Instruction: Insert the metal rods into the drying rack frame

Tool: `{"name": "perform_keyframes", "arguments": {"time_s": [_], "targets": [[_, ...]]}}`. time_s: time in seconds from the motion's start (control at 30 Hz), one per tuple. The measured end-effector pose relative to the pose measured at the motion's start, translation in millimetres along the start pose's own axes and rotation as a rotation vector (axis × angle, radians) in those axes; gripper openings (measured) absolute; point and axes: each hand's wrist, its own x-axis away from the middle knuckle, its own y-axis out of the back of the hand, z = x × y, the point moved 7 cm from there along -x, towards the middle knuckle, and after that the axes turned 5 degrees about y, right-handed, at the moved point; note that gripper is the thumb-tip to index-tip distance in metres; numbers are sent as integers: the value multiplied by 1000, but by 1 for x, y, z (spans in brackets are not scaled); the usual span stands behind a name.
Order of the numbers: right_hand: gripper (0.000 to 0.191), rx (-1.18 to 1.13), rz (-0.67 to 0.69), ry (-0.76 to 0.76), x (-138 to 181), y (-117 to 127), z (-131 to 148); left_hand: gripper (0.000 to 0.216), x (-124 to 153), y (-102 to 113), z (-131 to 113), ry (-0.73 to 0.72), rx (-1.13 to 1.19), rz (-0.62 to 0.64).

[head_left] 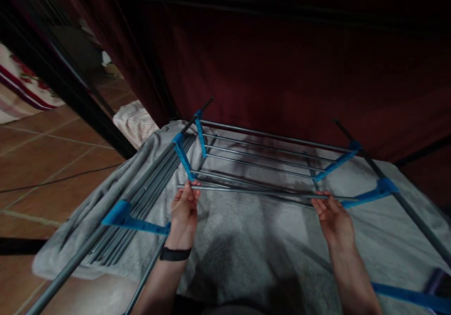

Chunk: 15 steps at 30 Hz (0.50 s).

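A thin grey metal rod (225,189) lies across both hands, roughly level from left to right. My left hand (185,203) pinches it near its left end, and a dark band circles that wrist. Toward the rod's right end, my right hand (331,211) has its fingers closed on it. Just beyond is a rack frame of grey tubes with blue plastic brackets (183,157), several rods spanning its far part. The held rod's right end is close to a blue bracket (373,194); whether it sits in it I cannot tell.
Several loose rods (141,202) lie side by side on the grey blanket (239,254), left of my left hand. Nearer brackets stick out at left (137,221) and lower right (412,296). A dark red curtain (282,71) hangs behind; tiled floor (42,165) shows at left.
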Motion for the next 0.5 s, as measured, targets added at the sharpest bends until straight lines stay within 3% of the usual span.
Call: {"name": "perform_keyframes", "arguments": {"time_s": [0.2,0.4,0.5], "targets": [[24,51,-12,2,4,0,5,29,-3,-13,-17,-104,42,87],[21,88,-87,-25,-6,21,4,6,-3,-40,-29,-128,82,151],[21,134,-99,27,-11,36,9,7,-3,-48,-30,-96,94,136]]}}
